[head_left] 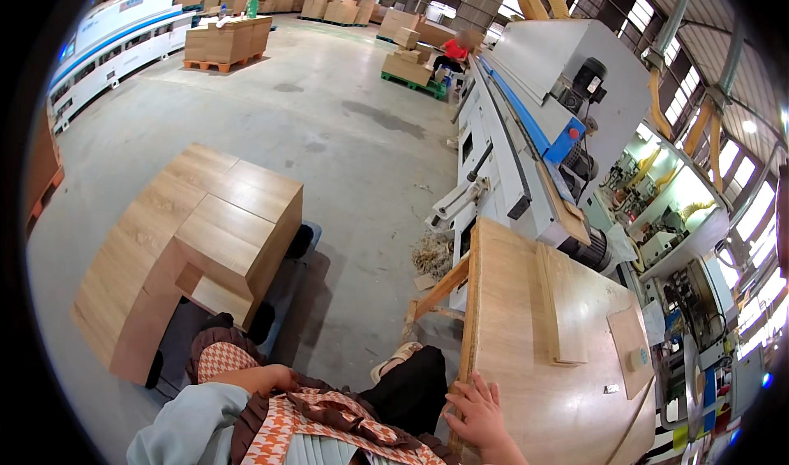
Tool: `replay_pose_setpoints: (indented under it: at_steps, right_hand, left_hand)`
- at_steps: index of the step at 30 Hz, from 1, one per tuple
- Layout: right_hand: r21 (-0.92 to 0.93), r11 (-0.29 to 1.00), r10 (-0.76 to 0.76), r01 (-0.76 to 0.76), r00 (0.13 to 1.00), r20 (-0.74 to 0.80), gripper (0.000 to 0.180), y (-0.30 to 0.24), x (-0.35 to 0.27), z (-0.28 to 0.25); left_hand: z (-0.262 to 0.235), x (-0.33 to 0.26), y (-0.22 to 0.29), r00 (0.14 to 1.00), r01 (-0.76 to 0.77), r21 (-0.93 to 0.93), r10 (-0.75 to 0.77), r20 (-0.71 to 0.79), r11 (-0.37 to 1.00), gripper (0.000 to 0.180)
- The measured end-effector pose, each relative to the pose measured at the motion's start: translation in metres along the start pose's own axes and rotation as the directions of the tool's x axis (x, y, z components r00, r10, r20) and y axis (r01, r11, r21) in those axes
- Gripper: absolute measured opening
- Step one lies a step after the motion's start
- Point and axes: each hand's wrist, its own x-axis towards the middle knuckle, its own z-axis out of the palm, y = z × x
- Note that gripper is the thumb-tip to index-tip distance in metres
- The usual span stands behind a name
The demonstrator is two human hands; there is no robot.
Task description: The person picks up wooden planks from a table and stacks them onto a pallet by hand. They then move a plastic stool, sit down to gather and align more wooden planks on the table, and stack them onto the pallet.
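My right hand (478,411) lies on the near left edge of a wooden-topped table (514,300), its fingers spread and nothing in them. On that table, beyond the hand, a few long narrow wooden boards (563,309) lie stacked. My left hand (279,379) is curled in front of my orange-and-white checked apron (288,424); its fingers are mostly hidden, and whatever it may hold does not show. Ahead of it to the left, stacks of wood-grain panels (230,218) stand on a low blue wheeled cart (292,288).
A long white and blue machine (493,128) runs ahead on the right, with wood shavings (431,257) on the floor beside it. A thin board (629,350) with a tape roll (639,358) lies on the table. Far off, a person in red (454,50) sits near a loaded green pallet (413,83).
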Motion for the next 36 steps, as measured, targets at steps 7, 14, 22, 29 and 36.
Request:
replay_pose_setpoints:
  at_steps: [7, 14, 22, 29, 36]
  right_hand:
    - [-0.002, 1.000, -0.012, 0.012, 1.000, -0.008, 0.032, -0.003, 0.002, -0.005]
    - [0.012, 1.000, -0.008, 0.008, 0.999, 0.036, 0.035, -0.003, 0.005, -0.007]
    - [0.038, 0.999, 0.012, -0.014, 0.998, 0.057, 0.035, -0.002, 0.002, -0.009]
    - [0.015, 1.000, 0.006, -0.007, 0.998, 0.059, 0.035, -0.003, 0.004, -0.008]
    - [0.030, 0.999, -0.012, 0.012, 1.000, 0.014, 0.033, -0.003, 0.007, -0.010]
  left_hand:
    - [0.005, 0.014, -0.002, 0.999, -0.014, 0.016, 0.015, -0.036, 1.000, 0.059]
    - [0.021, 0.048, -0.030, 0.997, -0.043, -0.051, 0.040, -0.063, 0.998, 0.056]
    - [-0.004, -0.001, 0.011, 1.000, -0.007, 0.009, 0.008, -0.020, 1.000, 0.059]
    - [0.004, 0.026, -0.007, 0.998, -0.008, 0.048, 0.005, 0.061, 0.999, 0.063]
    - [-0.004, 0.003, 0.006, 0.993, -0.067, 0.025, 0.070, -0.092, 0.997, 0.055]
